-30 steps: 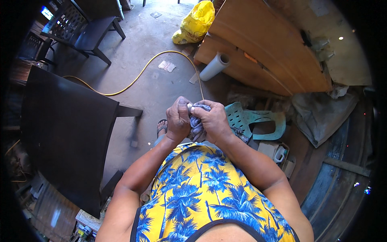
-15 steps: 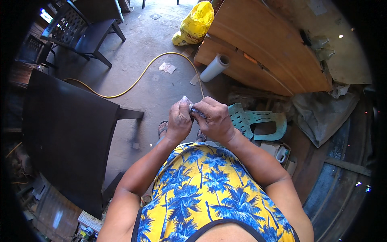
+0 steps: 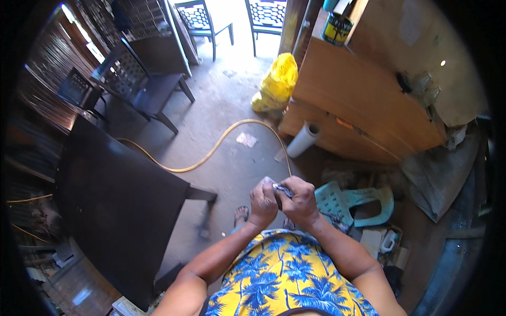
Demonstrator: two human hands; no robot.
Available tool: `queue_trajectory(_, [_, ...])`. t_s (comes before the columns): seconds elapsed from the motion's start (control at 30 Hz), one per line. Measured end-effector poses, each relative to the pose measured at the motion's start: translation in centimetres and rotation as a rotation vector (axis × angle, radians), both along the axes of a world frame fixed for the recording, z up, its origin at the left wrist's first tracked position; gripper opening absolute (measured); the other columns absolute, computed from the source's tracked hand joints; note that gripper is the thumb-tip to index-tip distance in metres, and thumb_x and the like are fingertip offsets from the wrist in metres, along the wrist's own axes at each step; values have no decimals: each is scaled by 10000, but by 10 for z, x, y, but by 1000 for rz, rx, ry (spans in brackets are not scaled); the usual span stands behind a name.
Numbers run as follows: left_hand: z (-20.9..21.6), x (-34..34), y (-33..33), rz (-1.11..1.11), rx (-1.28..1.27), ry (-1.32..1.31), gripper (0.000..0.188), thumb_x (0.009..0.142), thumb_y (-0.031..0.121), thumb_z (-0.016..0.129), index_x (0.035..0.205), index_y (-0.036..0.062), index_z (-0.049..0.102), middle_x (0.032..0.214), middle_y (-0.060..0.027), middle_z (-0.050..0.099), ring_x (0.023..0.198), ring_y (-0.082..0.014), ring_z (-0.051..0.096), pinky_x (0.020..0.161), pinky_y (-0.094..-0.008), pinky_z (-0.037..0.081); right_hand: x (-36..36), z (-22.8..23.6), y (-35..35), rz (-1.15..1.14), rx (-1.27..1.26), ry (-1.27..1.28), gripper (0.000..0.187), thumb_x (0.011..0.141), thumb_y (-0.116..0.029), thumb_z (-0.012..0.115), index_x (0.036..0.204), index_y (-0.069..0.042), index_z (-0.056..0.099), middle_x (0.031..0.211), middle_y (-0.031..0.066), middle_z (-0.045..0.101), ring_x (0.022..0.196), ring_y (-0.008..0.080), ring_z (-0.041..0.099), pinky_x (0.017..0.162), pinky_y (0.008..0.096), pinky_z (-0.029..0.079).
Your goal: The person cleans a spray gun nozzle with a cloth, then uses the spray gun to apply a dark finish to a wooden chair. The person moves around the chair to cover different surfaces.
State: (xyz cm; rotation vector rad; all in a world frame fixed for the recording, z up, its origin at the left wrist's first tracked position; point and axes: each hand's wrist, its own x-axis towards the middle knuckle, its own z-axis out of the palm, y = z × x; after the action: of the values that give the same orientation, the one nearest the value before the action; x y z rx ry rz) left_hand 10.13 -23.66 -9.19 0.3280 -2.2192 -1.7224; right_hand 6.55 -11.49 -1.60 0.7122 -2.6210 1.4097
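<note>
The person's left hand [image 3: 262,200] and right hand [image 3: 298,200] are pressed together in front of the chest, both curled closed around a small grey-white object [image 3: 283,190] that peeks out between the thumbs; what exactly it is cannot be told, as the fingers hide most of it. The hands are held above a concrete floor [image 3: 226,152], over a sandalled foot [image 3: 241,214]. Just right of the right hand lies an overturned teal plastic chair [image 3: 354,201], and a white roll [image 3: 304,140] rests on the floor farther ahead, beside stacked wooden boards [image 3: 363,105]. A yellow hose [image 3: 211,154] curves across the floor from the left toward the hands. A yellow plastic bag [image 3: 276,83] sits near the boards' far end. A large dark tabletop [image 3: 113,208] stands to the person's left, with dark chairs [image 3: 142,84] beyond it.
</note>
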Motion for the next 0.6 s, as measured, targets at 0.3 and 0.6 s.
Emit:
queue_trajectory(0.3, [50, -20, -24, -220, -252, 441, 282, 1080, 215, 488, 937, 8, 616, 780, -211, 619, 647, -414, 643, 602, -488, 513, -10, 9, 11, -59, -842, -1155, 101, 971, -57, 662, 955, 32, 709, 891, 100, 725, 757, 192, 712, 718, 333, 600])
queue_trajectory(0.6, [94, -38, -63, -540, -574, 762, 288, 1048, 306, 583, 981, 29, 617, 728, -116, 557, 544, -302, 590, 508, -409, 480, -1, 38, 20, 242, -1018, -1345, 143, 996, -70, 679, 1084, 43, 685, 990, 102, 728, 862, 173, 732, 857, 352, 637])
